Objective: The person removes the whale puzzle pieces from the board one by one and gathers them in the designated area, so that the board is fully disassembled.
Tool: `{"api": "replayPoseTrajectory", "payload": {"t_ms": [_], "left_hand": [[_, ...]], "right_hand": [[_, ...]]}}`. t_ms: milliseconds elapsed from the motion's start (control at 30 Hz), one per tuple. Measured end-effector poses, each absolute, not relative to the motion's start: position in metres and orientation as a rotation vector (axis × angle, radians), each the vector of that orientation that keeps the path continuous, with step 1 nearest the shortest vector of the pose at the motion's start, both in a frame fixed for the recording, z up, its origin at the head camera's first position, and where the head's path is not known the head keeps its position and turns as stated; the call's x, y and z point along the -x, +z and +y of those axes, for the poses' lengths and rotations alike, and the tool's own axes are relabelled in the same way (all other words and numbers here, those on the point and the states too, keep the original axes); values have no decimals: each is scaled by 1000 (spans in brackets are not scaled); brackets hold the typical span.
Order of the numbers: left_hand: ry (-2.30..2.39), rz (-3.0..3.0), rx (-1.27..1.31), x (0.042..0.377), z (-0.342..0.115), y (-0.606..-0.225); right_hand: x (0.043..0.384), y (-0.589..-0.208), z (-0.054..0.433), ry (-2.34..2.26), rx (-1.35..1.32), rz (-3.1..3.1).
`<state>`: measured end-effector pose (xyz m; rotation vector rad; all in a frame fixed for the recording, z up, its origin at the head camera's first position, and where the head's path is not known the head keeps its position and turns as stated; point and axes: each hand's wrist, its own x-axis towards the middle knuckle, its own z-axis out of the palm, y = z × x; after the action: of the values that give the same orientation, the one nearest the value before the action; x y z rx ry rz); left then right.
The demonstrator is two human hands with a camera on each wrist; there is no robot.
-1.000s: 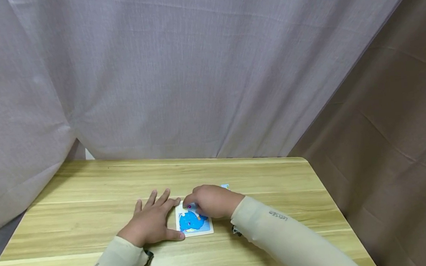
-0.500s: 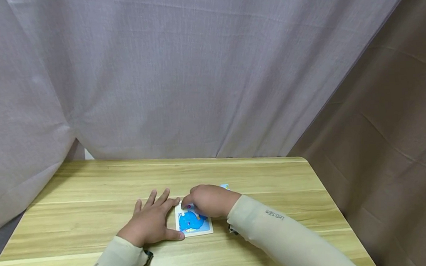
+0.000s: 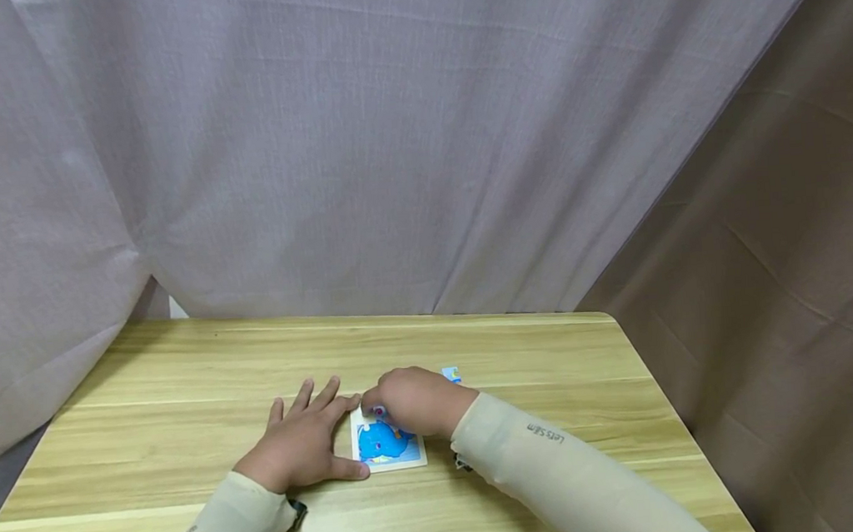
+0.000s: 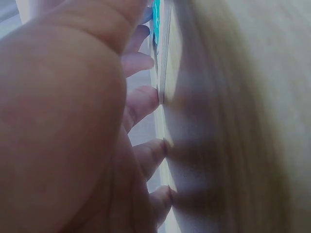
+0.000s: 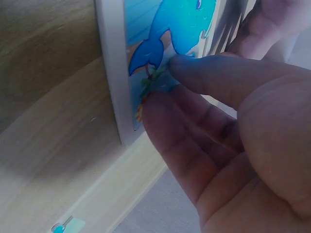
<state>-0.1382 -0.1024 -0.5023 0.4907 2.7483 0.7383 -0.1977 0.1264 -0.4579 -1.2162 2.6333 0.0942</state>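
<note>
A small square jigsaw puzzle (image 3: 387, 444) with a pale frame and a blue whale-like picture lies on the table. My left hand (image 3: 298, 449) lies to its left with fingers spread; thumb and index finger touch the frame's left corners. Over the puzzle's far part is my right hand (image 3: 422, 402), its thumb and fingers curled down. They pinch a small puzzle piece (image 3: 379, 412) with a reddish spot, mostly hidden by the fingers. In the right wrist view, the fingertips (image 5: 156, 104) are right at the picture surface, near the blue tail.
A loose light-blue puzzle piece (image 3: 451, 373) lies beyond my right hand. The wooden table (image 3: 203, 384) ends at a grey curtain (image 3: 330, 182) at the back, and a brown curtain (image 3: 788, 271) hangs along the right.
My right hand has shifted slightly left over the puzzle, and more of the loose piece behind it shows. The left hand has stayed in place.
</note>
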Motion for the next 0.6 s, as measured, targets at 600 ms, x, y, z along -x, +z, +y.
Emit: {"api": "replayPoseTrajectory", "payload": {"t_ms": [600], "left_hand": [[724, 2740, -474, 139, -102, -504]], "right_hand": [[194, -466, 134, 18, 1221, 2705]]}}
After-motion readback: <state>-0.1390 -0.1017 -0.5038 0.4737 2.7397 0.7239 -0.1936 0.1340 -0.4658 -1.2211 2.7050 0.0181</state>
